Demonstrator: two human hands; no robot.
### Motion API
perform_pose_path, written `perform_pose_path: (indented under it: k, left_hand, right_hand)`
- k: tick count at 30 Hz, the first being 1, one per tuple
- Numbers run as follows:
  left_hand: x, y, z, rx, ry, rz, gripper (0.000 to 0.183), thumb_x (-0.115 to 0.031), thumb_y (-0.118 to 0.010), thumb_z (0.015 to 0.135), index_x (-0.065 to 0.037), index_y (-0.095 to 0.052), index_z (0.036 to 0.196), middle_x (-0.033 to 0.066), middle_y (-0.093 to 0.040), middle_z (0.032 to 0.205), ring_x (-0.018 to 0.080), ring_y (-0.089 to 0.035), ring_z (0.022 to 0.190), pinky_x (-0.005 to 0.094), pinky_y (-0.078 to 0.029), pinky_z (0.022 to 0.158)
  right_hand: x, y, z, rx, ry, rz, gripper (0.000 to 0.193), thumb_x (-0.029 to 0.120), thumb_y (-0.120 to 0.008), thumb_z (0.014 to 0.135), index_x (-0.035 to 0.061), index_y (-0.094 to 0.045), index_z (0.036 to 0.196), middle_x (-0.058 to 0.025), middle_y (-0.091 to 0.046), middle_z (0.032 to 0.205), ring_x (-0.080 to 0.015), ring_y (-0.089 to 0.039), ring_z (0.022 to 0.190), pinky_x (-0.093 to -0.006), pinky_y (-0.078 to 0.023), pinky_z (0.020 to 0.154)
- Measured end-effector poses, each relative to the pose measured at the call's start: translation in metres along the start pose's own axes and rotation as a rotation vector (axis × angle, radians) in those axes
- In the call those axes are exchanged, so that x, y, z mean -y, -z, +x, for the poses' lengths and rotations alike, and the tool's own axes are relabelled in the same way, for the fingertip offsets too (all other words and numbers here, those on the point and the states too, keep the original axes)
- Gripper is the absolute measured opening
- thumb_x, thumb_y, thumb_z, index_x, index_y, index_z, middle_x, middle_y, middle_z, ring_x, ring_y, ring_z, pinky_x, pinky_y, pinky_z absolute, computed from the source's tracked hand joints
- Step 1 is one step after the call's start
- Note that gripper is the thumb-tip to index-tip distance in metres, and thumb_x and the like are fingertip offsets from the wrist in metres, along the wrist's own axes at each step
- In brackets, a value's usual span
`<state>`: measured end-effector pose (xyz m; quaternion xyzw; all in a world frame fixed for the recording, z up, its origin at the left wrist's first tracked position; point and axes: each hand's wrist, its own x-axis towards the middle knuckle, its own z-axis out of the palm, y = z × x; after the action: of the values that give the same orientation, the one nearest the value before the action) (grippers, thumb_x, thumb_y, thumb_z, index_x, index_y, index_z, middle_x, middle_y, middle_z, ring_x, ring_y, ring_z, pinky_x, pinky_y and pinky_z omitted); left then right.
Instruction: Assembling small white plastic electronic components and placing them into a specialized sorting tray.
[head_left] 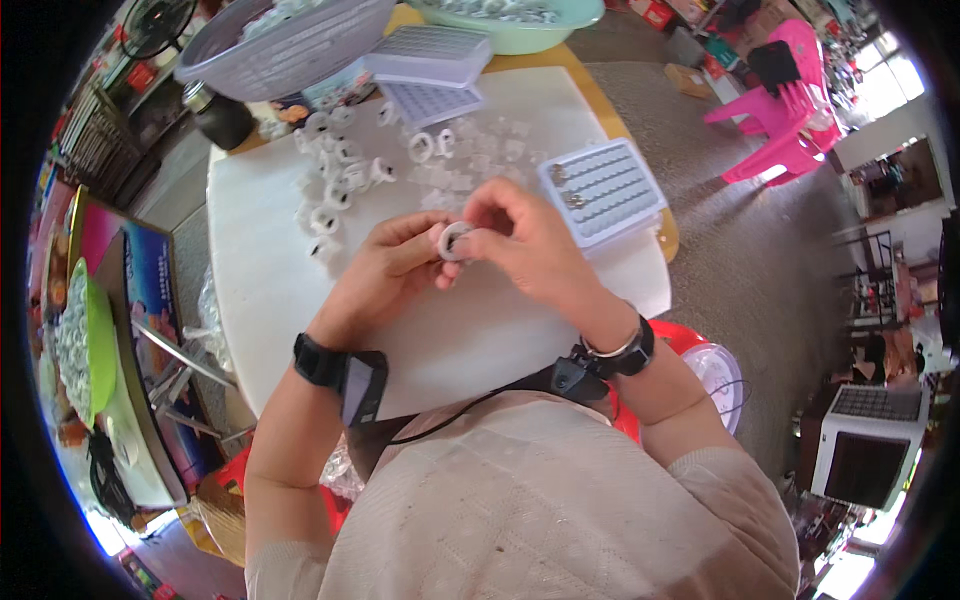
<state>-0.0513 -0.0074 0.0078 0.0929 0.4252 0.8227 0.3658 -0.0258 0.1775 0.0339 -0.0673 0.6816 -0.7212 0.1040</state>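
Note:
Over the middle of the white table (270, 220), my left hand (385, 262) is closed around a small white plastic ring-shaped part (453, 240). My right hand (530, 240) meets it from the other side, its thumb and index finger pressed at the ring's edge and opening. Whether a smaller piece sits between those fingertips is hidden. To the left lies a pile of similar white round parts (340, 165), some with dark insides. Small clear plastic pieces (480, 150) are scattered just beyond my hands. Right of them stands a pale blue ridged tray (610, 190) with a few small metal pieces (574, 200).
A grey basket (290, 55) and a pale green basin (520, 35), both filled with small parts, stand at the far side. Between them are stacked lidded boxes (430, 55). A dark bottle (220, 118) stands at the far left corner, and a pink chair (790, 110) off to the right.

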Motion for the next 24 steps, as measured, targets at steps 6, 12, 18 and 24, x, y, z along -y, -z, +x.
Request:
perform_pose_path:
  k: [6, 12, 18, 24]
  left_hand:
    - [-0.001, 0.004, -0.002, -0.044, -0.031, 0.026, 0.030, -0.016, -0.053, 0.094, 0.004, -0.054, 0.116, 0.0072, -0.061, 0.089, 0.0132, -0.058, 0.073, 0.0242, -0.048, 0.068]
    - [0.001, 0.000, 0.002, -0.058, -0.054, -0.044, 0.038, -0.019, -0.055, 0.092, 0.005, -0.050, 0.121, 0.0062, -0.060, 0.090, 0.0119, -0.056, 0.071, 0.0221, -0.047, 0.064]
    - [-0.001, 0.001, 0.002, -0.015, -0.063, -0.030, 0.040, -0.020, -0.055, 0.093, 0.005, -0.049, 0.123, 0.0058, -0.059, 0.092, 0.0115, -0.056, 0.074, 0.0222, -0.046, 0.067]
    - [-0.004, -0.003, -0.002, -0.073, -0.057, -0.001, 0.039, -0.022, -0.052, 0.094, 0.005, -0.049, 0.123, 0.0058, -0.059, 0.090, 0.0112, -0.055, 0.074, 0.0217, -0.045, 0.067]
  right_hand:
    - [0.017, 0.044, -0.020, -0.318, 0.264, -0.327, 0.021, 0.010, -0.062, 0.083, 0.0025, -0.059, 0.102, -0.0018, -0.058, 0.079, -0.0090, -0.056, 0.077, -0.0234, -0.045, 0.073]
    - [0.004, 0.079, -0.032, -0.510, 0.256, -0.867, 0.010, 0.010, -0.063, 0.080, 0.0011, -0.065, 0.085, -0.0097, -0.060, 0.080, -0.0234, -0.057, 0.076, -0.0320, -0.045, 0.067]
    - [-0.010, 0.079, -0.027, -0.522, 0.350, -0.957, 0.010, 0.009, -0.064, 0.077, 0.0017, -0.064, 0.084, -0.0099, -0.059, 0.080, -0.0260, -0.057, 0.077, -0.0359, -0.045, 0.069]
    - [-0.010, 0.076, -0.024, -0.482, 0.193, -0.781, 0.011, 0.004, -0.064, 0.075, 0.0009, -0.060, 0.085, -0.0103, -0.059, 0.080, -0.0238, -0.058, 0.076, -0.0337, -0.046, 0.067]
